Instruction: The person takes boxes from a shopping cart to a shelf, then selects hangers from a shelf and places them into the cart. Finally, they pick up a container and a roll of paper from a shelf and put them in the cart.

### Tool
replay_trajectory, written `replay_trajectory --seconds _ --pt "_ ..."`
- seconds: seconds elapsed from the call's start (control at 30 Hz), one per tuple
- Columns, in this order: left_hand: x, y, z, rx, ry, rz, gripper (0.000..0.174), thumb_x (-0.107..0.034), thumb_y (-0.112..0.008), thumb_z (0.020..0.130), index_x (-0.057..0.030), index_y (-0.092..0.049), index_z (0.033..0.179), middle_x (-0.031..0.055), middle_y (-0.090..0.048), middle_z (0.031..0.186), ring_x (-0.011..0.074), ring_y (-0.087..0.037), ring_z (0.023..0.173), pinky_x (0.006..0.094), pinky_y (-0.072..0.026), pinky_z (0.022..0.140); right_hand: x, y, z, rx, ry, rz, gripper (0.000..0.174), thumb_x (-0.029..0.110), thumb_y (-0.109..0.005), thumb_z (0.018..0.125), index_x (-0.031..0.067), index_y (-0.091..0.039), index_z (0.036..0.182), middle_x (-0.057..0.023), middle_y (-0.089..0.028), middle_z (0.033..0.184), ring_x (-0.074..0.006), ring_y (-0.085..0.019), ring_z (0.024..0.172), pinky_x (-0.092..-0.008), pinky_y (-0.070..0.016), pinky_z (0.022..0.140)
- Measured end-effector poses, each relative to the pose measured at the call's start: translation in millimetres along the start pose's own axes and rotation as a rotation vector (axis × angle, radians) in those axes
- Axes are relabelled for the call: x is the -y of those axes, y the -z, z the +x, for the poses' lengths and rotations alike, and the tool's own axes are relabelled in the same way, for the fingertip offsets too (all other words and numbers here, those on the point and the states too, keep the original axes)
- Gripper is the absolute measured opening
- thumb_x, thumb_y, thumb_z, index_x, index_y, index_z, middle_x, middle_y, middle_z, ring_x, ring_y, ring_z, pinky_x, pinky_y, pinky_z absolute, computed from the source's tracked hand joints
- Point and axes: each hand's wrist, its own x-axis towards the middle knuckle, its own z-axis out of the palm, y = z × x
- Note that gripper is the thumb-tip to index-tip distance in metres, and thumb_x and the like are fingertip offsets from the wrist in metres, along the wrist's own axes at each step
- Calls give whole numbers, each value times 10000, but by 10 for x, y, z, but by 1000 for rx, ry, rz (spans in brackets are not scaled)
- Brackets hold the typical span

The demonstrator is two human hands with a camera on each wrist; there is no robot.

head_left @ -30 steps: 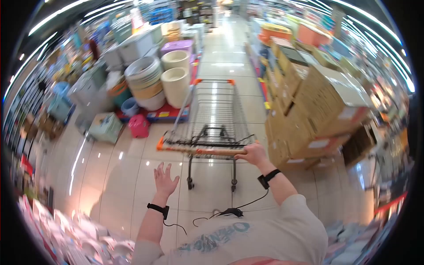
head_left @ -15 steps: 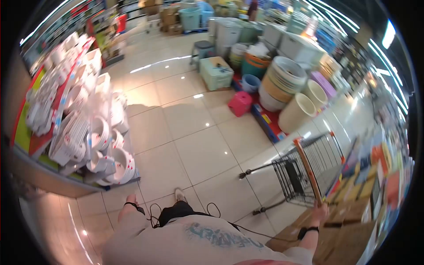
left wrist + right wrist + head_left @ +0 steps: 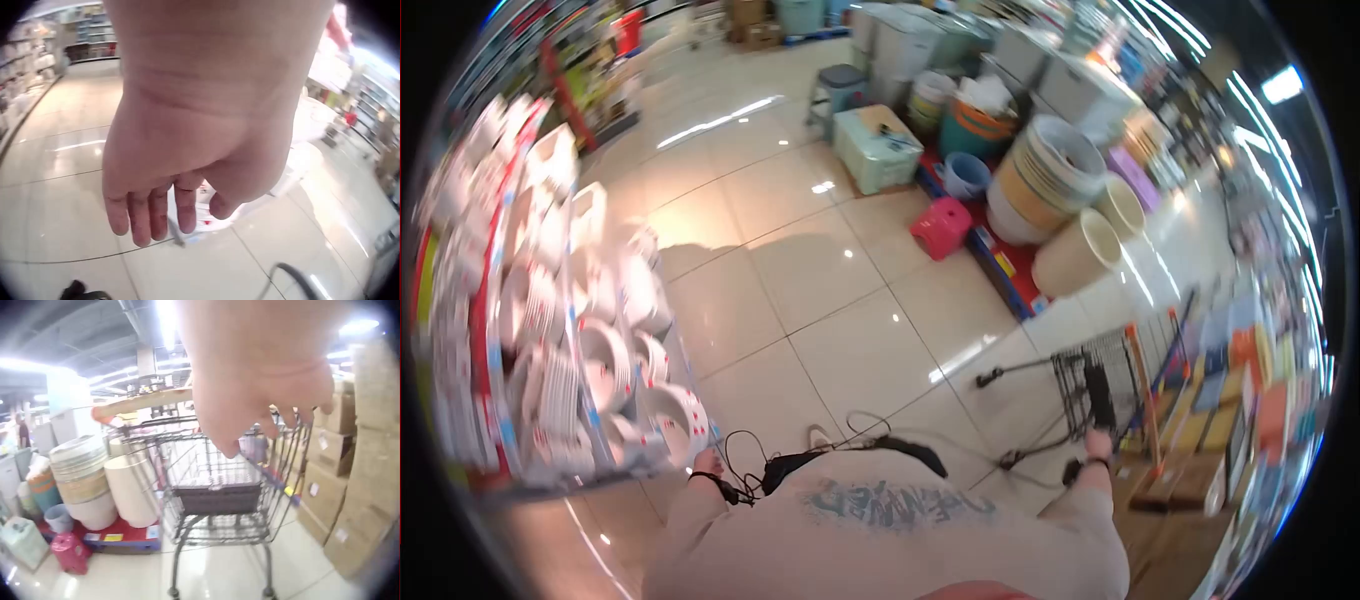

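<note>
The left hand (image 3: 708,463) hangs low beside the body near the white crockery shelf; in the left wrist view this hand (image 3: 187,156) has loose fingers pointing down and touches nothing. Just left of the shopping cart's orange-ended handle (image 3: 1147,405), the right hand (image 3: 1098,441) appears apart from it in the head view. In the right wrist view, the right hand (image 3: 262,394) has loosely extended fingers in front of the cart (image 3: 215,499), overlapping the line of its handle (image 3: 147,402). The cart's wire basket looks mostly bare.
White dishes (image 3: 605,365) fill a shelf at left. Past the tiled floor (image 3: 800,270) stand a pink stool (image 3: 941,228), stacked tubs (image 3: 1050,180), cream bins (image 3: 1078,253) and a pale green box (image 3: 876,149). Cardboard boxes (image 3: 1190,485) are at right. Black cables (image 3: 745,465) hang at the waist.
My right hand has come off the cart handle and moved left of it. The head view has swung left from the aisle to the shelf, and the left hand has lowered to my side.
</note>
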Motion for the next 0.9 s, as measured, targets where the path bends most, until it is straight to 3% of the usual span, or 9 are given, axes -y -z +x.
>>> replay_trajectory --seconds 0.03,0.1,0.17,0.27,0.33,0.37,0.47,0.7,0.9 --pt "-484 -125 67 89 -58 157 415 -422 -522 951 -17 -567 1025 157 -591 889 298 -599 741 438 -478 598 333 -408 238 -90 -109 375 264 245 -539 940 59 -720 993 -202 -726 983 -380 -710 920 -487 -580 699" --pt "-1444 -473 139 30 -169 128 411 -419 -537 949 -31 -536 813 93 -524 668 243 -538 554 389 -406 455 1518 251 -36 115 -301 612 485 446 -595 849 19 -710 1047 -239 -697 1081 -430 -644 1061 -495 -510 923" --pt "-2241 -932 233 -3 -343 149 442 -428 -535 952 -46 -553 732 48 -478 549 211 -463 419 374 -353 388 2196 -40 55 339 -168 737 537 496 -645 828 45 -728 1108 -216 -704 1129 -395 -659 1078 -475 -520 929" --pt "-3085 -1349 803 -237 -726 456 614 -426 -475 991 157 -638 889 346 -664 887 499 -636 856 545 -474 767 2922 -176 195 705 -115 710 628 544 -666 830 35 -700 1196 -181 -694 1206 -338 -652 1118 -431 -504 966" --pt "-3438 -1507 870 -470 -1011 647 495 -417 -528 956 28 -630 766 228 -643 715 377 -649 694 498 -493 652 3197 -103 338 902 -156 794 650 570 -635 855 46 -684 1237 -166 -678 1252 -324 -636 1149 -419 -482 996" --pt "-3597 -1492 657 -358 -891 777 454 -375 -528 950 53 -679 971 332 -662 899 474 -650 892 561 -477 802 3344 -171 456 1002 -212 861 645 580 -611 871 64 -680 1251 -159 -666 1280 -325 -625 1166 -421 -470 1011" --pt "-3733 -1379 643 -325 -1020 1232 334 -347 -562 935 -70 -709 1048 204 -683 869 428 -658 796 548 -515 863 3712 -804 1337 880 -130 840 601 518 -674 850 25 -703 1192 -176 -701 1182 -281 -657 1070 -412 -503 933" --pt "-4079 -1736 437 -228 -370 626 282 -255 -508 954 -115 -681 1127 116 -586 768 346 -546 650 571 -532 762 5030 1060 3862 475 260 578 568 468 -581 876 23 -667 1218 -243 -641 1261 -396 -607 1183 -491 -474 1003" --pt "-3680 -1395 673 -58 86 -299 298 -176 -462 970 -153 -657 1194 40 -502 681 276 -451 525 590 -546 675 6549 2923 5285 222 550 571 490 445 -628 862 -7 -706 1033 -260 -695 1046 -438 -658 1011 -493 -515 905"
